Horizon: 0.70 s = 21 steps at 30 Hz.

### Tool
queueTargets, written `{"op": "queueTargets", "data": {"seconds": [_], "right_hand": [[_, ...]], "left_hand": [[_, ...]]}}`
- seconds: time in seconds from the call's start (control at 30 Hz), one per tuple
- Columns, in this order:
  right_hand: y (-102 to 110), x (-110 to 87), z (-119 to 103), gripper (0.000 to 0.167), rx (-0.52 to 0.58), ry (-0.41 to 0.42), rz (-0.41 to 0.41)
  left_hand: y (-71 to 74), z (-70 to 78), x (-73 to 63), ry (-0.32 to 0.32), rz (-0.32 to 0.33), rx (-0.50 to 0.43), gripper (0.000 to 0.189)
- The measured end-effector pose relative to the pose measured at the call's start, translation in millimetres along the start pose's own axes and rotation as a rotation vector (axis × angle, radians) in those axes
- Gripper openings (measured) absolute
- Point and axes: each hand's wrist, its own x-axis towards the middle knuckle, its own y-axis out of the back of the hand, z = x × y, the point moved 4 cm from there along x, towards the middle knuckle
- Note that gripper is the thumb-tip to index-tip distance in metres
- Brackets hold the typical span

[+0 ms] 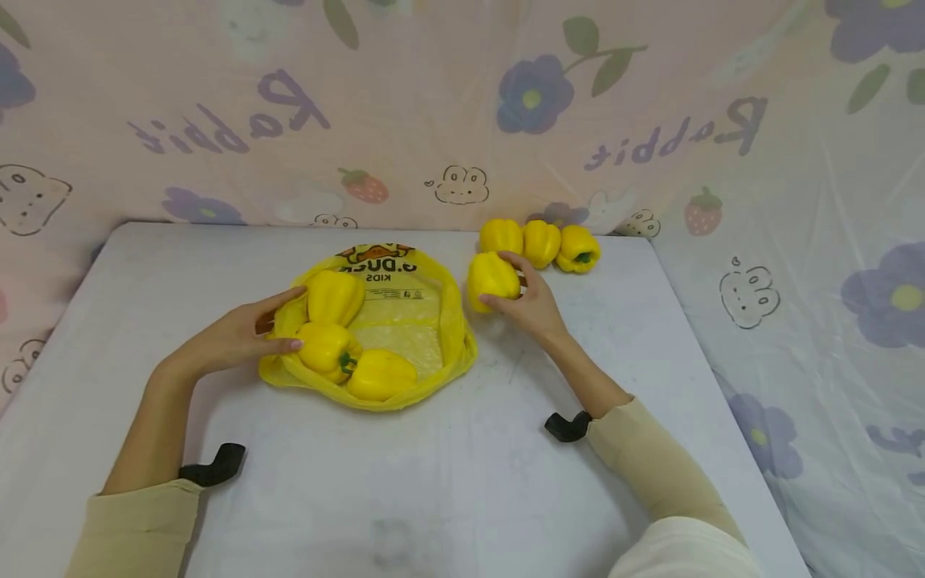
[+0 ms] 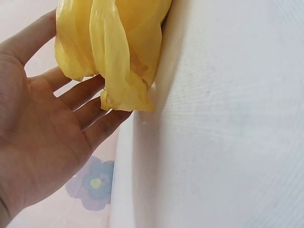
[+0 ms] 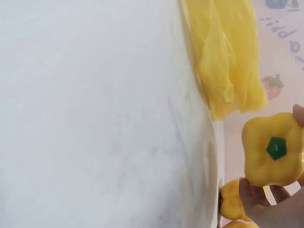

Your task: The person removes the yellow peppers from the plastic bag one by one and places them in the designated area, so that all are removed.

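Observation:
A yellow plastic bag [image 1: 451, 353] with printed duck lettering stands with its mouth spread wide. Inside it lie several yellow bell peppers [image 1: 336, 297], grouped at the left and front. My left hand [image 1: 231, 337] holds the bag's left rim, thumb over the edge by a pepper and fingers outside; the left wrist view shows the left hand [image 2: 52, 114] against the crumpled bag [image 2: 114, 52]. To the right of the bag, my right hand [image 1: 531, 301] grips another bell pepper [image 1: 493, 281]. In the right wrist view, the green stem end of this pepper [image 3: 273, 149] faces the camera.
Three more yellow bell peppers [image 1: 540, 243] sit in a row at the table's back edge, just behind my right hand. The white table [image 1: 405, 482] ends against a patterned cloth [image 1: 433, 120]. Black curved pieces [image 1: 214, 466] stick out at both sleeve cuffs.

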Motion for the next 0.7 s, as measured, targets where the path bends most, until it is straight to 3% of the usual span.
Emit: {"op": "queueTargets", "data": {"seconds": [0.3,0.7], "right_hand": [[12,2.5,25,0.077,-0.039,-0.126,0.076],[9,9.6,36,0.081,-0.06,-0.112,0.099]], "left_hand": [[-0.8,-0.8,2.4,-0.014,0.006,-0.001,0.089],[-0.3,-3.5,2.7,-0.016,0.006,0.005,0.09]]}}
